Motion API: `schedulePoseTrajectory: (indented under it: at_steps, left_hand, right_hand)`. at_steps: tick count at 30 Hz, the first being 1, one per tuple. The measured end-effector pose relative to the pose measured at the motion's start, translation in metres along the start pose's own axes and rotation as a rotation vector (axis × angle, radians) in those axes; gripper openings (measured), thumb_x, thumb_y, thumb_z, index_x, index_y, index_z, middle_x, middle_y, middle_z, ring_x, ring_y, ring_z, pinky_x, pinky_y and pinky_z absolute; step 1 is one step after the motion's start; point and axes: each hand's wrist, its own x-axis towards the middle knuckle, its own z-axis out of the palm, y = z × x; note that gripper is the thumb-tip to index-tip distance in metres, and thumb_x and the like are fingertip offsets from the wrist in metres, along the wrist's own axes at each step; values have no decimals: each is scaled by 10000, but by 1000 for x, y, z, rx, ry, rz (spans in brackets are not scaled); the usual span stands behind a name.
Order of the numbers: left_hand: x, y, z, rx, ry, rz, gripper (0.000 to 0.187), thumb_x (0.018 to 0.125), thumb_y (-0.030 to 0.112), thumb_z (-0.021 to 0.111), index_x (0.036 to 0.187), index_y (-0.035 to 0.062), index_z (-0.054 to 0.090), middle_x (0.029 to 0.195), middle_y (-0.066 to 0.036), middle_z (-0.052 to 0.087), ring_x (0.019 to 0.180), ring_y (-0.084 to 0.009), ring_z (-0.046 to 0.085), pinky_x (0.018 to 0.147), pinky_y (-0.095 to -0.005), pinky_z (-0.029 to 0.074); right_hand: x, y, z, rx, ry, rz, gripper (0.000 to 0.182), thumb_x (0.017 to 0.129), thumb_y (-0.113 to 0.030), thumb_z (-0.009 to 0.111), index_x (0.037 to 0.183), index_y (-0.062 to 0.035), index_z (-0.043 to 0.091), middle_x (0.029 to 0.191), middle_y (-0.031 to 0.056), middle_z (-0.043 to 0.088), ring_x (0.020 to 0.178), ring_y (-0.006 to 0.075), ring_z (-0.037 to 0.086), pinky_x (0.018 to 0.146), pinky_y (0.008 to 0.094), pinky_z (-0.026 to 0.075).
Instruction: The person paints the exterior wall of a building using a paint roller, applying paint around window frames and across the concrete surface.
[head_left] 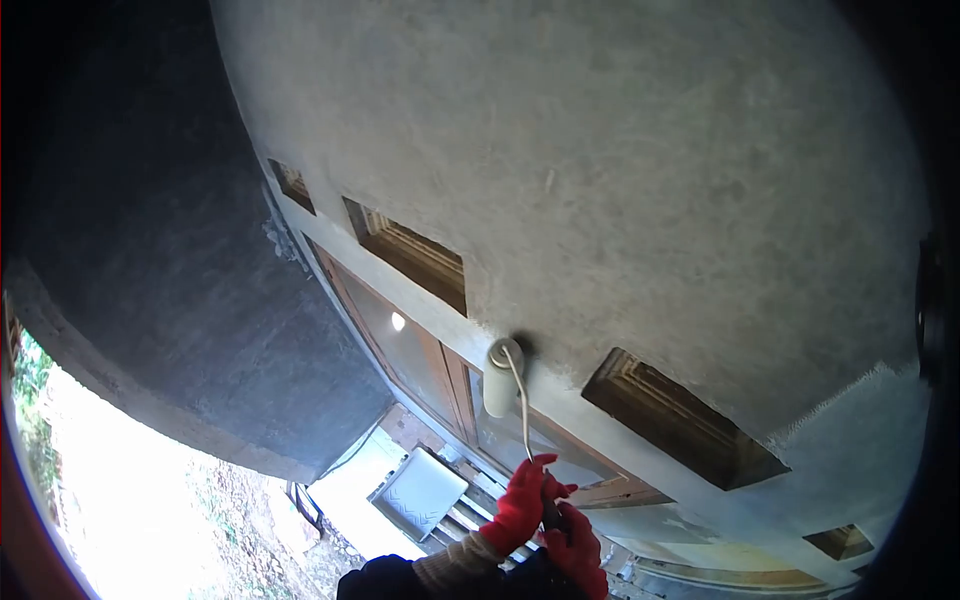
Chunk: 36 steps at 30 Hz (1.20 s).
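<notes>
A paint roller [498,390] with a pale sleeve and a bent metal rod is raised against the wall, over the pale strip between the window openings. My left hand [520,505], in a red glove, is closed round the roller's dark handle near the rod. Lower and to the right, my right hand [575,550], also red-gloved, is closed on the same handle. The grey plastered wall [650,200] has white paint along the strip and at the lower right.
Below, a paint tray [425,490] with white paint lies by wooden slats [465,520]. Recessed openings [680,420] cut into the wall. A wood-framed window [400,330] runs under the painted strip. A dark curved overhang [190,270] spans the left, with bright ground beneath it.
</notes>
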Motion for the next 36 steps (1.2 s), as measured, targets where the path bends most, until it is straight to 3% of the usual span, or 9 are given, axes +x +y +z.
schedulePoseTrajectory:
  at_steps: [3, 6, 9, 15, 21, 24, 27, 30, 36]
  left_hand:
    - [16, 23, -12, -151, 31, 60, 318, 967, 245, 375, 1161, 0, 433, 606, -27, 408, 554, -158, 485, 765, -463, 546]
    - [28, 46, -32, -49, 56, 99, 311, 955, 278, 391, 1142, 36, 452, 576, -25, 390, 477, -156, 429, 501, -417, 519]
    - [39, 69, -48, -46, 111, 104, 279, 948, 276, 404, 1121, 67, 468, 592, -8, 376, 493, -136, 408, 415, -327, 409]
    - [64, 114, -72, -51, 218, 129, 239, 931, 236, 400, 1097, 85, 483, 576, 24, 315, 459, -110, 345, 401, -283, 322]
    - [100, 157, -129, -78, 188, 187, 229, 914, 218, 409, 1082, 78, 476, 555, 25, 314, 435, -105, 323, 397, -278, 310]
    - [116, 187, -157, -104, 200, 176, 228, 915, 218, 405, 1074, 71, 476, 553, 26, 310, 432, -105, 314, 396, -275, 300]
    - [132, 216, -192, -124, 157, 166, 229, 915, 219, 400, 1069, 68, 477, 551, 25, 309, 431, -105, 311, 397, -273, 293]
    - [145, 245, -219, -100, 170, 150, 231, 915, 220, 395, 1061, 64, 480, 551, 23, 310, 431, -105, 312, 395, -274, 290]
    - [166, 293, -257, -114, 220, 141, 211, 900, 216, 420, 1049, 84, 490, 553, 35, 313, 430, -91, 308, 379, -261, 268]
  right_hand:
    - [12, 2, -2, 211, 45, -277, 497, 770, -92, 660, 1212, -6, 450, 1027, 154, 581, 847, 220, 625, 745, 317, 506]
    - [15, -2, -14, 250, 53, -292, 383, 820, -20, 572, 1190, -17, 470, 1025, 143, 580, 834, 175, 616, 746, 282, 498]
    - [15, 11, -23, 208, 9, -231, 306, 863, -88, 542, 1156, -20, 487, 938, 130, 605, 769, 175, 614, 744, 288, 496]
    - [24, 10, -26, 83, -86, -350, 273, 869, -115, 544, 1127, -34, 502, 838, 109, 613, 766, 195, 614, 730, 307, 481]
    - [56, -46, -1, 299, -179, -121, 311, 891, -122, 491, 1191, -47, 515, 846, 73, 589, 788, 128, 549, 728, 266, 445]
    - [87, -99, 19, 392, -151, -224, 251, 856, -189, 531, 1060, -47, 562, 803, 96, 582, 759, 193, 574, 689, 302, 468]
    - [131, -151, 39, -113, -104, -727, 207, 895, -108, 507, 1087, -34, 528, 843, 95, 585, 798, 192, 597, 707, 298, 489]
    - [175, -212, 72, -5, -147, -670, 238, 844, -62, 581, 1076, -32, 540, 927, 134, 609, 803, 235, 627, 722, 336, 488]
    - [295, -293, 173, -294, 29, -958, 253, 872, -148, 528, 1088, -17, 529, 977, 193, 580, 937, 337, 563, 806, 377, 458]
